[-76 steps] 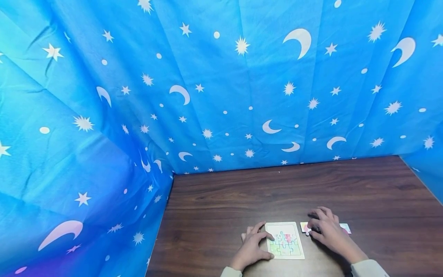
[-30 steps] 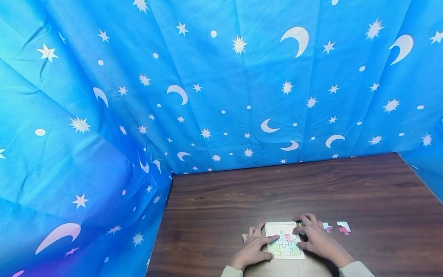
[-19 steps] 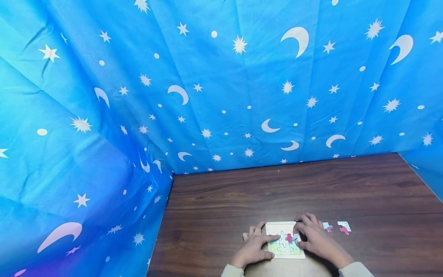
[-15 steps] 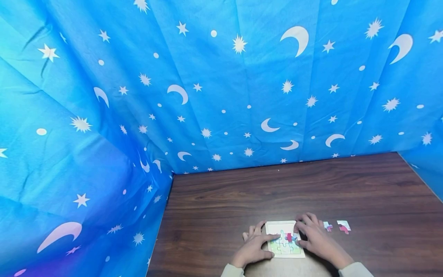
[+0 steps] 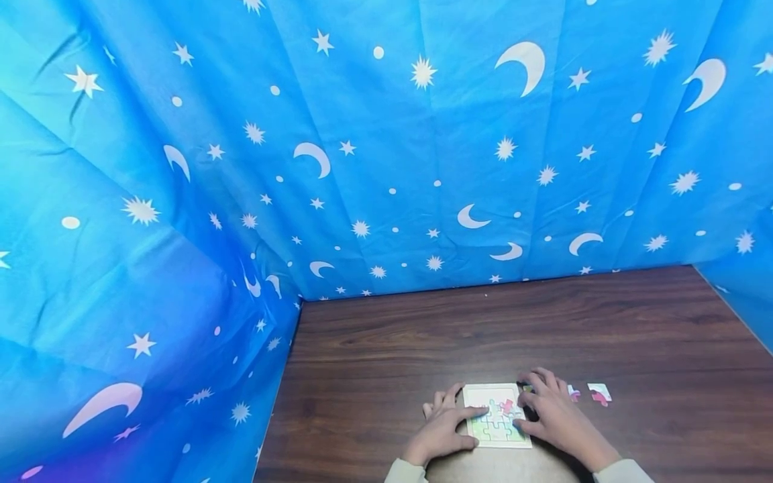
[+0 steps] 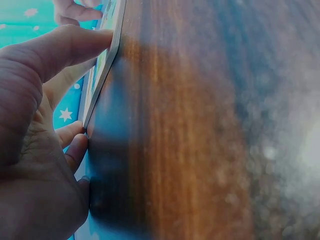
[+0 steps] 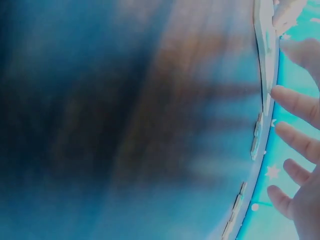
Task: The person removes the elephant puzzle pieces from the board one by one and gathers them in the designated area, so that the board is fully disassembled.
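Note:
A small jigsaw puzzle in a pale square tray (image 5: 494, 388) lies on the table, its near part filled with green pieces. My left hand (image 5: 443, 426) holds the tray at its left side, thumb at the near corner, index finger lying across the puzzle. In the left wrist view the thumb and fingertips meet the tray's edge (image 6: 102, 82). My right hand (image 5: 558, 414) is at the right side, thumb and index finger pinching a pink puzzle piece (image 5: 507, 406) that sits askew over the tray. The right wrist view shows its fingers (image 7: 297, 104) spread beside the tray.
Right of the tray lie loose pieces: a pink and white one (image 5: 599, 394), one partly behind the right hand (image 5: 574, 394), and a yellow-green one (image 5: 527, 388) under its fingers. Dark wooden table (image 5: 386, 342); blue star-and-moon cloth (image 5: 386, 134) hangs behind and at the left.
The right hand has moved left from the loose pieces to the tray's right side. The pink piece has turned askew. The left index finger reaches further over the puzzle.

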The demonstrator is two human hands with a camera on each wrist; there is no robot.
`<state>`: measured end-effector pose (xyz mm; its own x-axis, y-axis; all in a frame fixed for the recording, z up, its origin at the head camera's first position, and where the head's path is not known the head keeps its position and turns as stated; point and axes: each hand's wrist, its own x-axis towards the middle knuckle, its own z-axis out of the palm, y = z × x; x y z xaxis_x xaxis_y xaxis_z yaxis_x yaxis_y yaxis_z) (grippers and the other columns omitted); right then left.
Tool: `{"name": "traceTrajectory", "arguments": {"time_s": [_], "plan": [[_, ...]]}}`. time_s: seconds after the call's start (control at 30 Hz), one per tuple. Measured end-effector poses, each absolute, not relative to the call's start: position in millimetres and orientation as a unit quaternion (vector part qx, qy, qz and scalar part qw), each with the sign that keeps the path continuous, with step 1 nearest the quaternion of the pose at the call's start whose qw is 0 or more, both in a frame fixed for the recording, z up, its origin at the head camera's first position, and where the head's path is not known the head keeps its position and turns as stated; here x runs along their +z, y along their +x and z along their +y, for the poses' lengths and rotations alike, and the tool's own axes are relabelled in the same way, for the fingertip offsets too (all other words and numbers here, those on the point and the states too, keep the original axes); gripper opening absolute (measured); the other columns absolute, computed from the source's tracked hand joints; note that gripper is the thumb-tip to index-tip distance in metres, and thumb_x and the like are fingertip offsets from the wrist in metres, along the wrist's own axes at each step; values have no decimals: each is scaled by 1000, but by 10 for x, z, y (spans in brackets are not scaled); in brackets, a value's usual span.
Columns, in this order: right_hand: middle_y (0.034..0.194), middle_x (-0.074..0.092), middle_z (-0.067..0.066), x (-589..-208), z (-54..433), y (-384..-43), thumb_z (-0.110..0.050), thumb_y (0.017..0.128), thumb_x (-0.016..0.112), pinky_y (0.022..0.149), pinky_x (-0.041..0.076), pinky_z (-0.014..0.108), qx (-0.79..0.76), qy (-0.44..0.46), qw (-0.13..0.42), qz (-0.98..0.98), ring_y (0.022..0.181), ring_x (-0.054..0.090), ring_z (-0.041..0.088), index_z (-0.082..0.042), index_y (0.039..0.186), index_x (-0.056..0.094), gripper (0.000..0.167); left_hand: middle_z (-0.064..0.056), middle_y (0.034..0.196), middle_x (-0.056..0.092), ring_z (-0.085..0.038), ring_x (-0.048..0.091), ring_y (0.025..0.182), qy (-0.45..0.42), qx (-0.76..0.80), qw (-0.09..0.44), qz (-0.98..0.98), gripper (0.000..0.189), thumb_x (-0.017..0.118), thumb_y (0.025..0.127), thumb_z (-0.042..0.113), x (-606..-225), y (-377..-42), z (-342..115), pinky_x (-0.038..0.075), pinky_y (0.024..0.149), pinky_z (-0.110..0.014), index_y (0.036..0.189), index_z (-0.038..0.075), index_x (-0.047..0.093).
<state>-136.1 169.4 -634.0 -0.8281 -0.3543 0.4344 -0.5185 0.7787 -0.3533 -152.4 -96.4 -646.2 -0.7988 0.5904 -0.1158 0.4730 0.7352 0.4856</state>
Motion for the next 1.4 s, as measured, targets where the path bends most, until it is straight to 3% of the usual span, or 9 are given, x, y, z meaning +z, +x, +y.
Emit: {"name": "traceTrajectory", "arguments": {"time_s": [0.33, 0.7, 0.93, 1.27, 1.4], "plan": [[112, 62, 14, -6331, 1667, -1401, -27, 61, 90, 81, 38, 67, 235, 221, 145, -935, 112, 49, 47, -22, 73, 63, 29, -6, 159, 32, -19, 35, 121, 285, 223, 136, 922, 61, 79, 79, 38, -6432, -1517, -978, 22, 81, -38, 137, 47, 61], [110, 61, 12, -6327, 1804, -1422, -23, 54, 88, 76, 36, 57, 247, 257, 204, -912, 108, 48, 45, -21, 77, 66, 32, -8, 160, 32, -20, 35, 123, 291, 221, 134, 921, 60, 78, 80, 38, -6408, -1521, -963, 22, 81, -38, 137, 45, 61], [111, 62, 12, -6252, 1966, -1348, -21, 57, 89, 76, 37, 58, 239, 239, 192, -921, 110, 47, 43, -20, 79, 68, 30, -8, 161, 32, -19, 36, 121, 296, 224, 126, 920, 62, 78, 80, 38, -6449, -1516, -988, 22, 81, -37, 139, 44, 60], [114, 60, 13, -6132, 2237, -1243, -18, 58, 89, 77, 35, 60, 235, 218, 170, -932, 112, 43, 42, -23, 78, 66, 31, -7, 161, 31, -21, 36, 126, 288, 233, 131, 920, 83, 79, 78, 37, -6495, -1498, -990, 21, 78, -33, 153, 39, 43], [114, 60, 14, -6093, 2388, -1228, -16, 56, 89, 75, 35, 61, 231, 213, 175, -933, 112, 42, 43, -24, 77, 62, 34, -6, 160, 31, -22, 36, 126, 282, 253, 135, 916, 85, 80, 78, 36, -6516, -1521, -988, 21, 78, -34, 154, 36, 43]]}}
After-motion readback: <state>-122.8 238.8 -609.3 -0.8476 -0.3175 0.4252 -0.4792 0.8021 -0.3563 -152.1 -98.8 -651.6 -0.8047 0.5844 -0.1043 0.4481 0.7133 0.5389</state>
